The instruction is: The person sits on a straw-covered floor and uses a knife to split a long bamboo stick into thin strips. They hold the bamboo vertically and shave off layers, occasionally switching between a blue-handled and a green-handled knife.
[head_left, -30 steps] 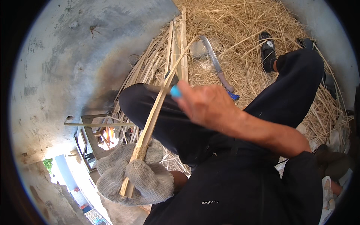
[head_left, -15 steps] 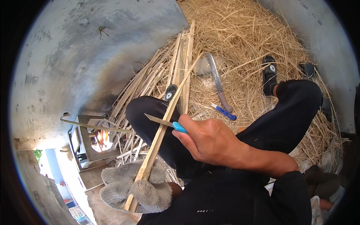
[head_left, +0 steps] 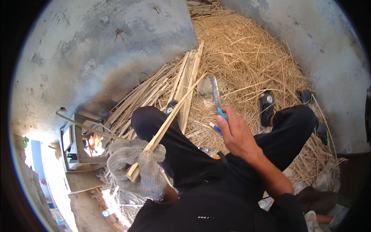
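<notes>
My left hand point(head_left: 145, 170), in a grey knitted glove, is closed around the thick end of a pale split strip of bamboo or wood point(head_left: 166, 125). The strip slants up and away over my left thigh, its far end thin. My bare right hand point(head_left: 240, 135) grips a small knife by its light blue handle point(head_left: 222, 114), apart from the strip and right of it. I cannot make out its blade against the background. Beyond this hand lies a large long-bladed knife point(head_left: 215, 91), its handle hidden. A dark blue box cutter point(head_left: 217, 129) is partly covered by my fingers.
Shavings point(head_left: 247, 50) cover the floor ahead. Long split strips point(head_left: 145, 91) lie at the left along a grey wall point(head_left: 100, 50). A fire point(head_left: 92, 144) burns in a framed opening at the left. Part of another person point(head_left: 324, 205) shows at the lower right.
My right hand has moved right and lifted the small knife away from the strip. My left hand still holds the strip and has turned slightly. The view has shifted.
</notes>
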`<move>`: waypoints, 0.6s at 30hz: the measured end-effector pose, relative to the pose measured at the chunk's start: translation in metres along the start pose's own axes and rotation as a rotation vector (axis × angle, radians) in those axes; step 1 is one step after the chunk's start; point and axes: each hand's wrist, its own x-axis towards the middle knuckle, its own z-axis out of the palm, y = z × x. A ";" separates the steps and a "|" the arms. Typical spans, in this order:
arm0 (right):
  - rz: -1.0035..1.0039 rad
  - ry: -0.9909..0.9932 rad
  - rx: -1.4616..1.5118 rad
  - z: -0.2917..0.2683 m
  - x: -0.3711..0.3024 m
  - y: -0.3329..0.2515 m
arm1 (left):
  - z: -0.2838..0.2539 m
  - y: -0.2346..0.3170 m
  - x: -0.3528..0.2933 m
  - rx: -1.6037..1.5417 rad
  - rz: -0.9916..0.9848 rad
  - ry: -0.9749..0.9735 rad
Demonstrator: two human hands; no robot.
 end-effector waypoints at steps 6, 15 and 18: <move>-0.297 -0.136 0.187 0.016 -0.008 -0.038 | -0.029 -0.029 -0.008 0.210 0.065 -0.059; -0.404 -0.285 -0.058 0.033 0.021 -0.028 | -0.017 -0.039 -0.032 0.155 -0.317 0.345; -0.315 -0.244 -0.252 0.051 0.058 0.051 | -0.016 -0.040 -0.029 -0.038 -0.171 0.360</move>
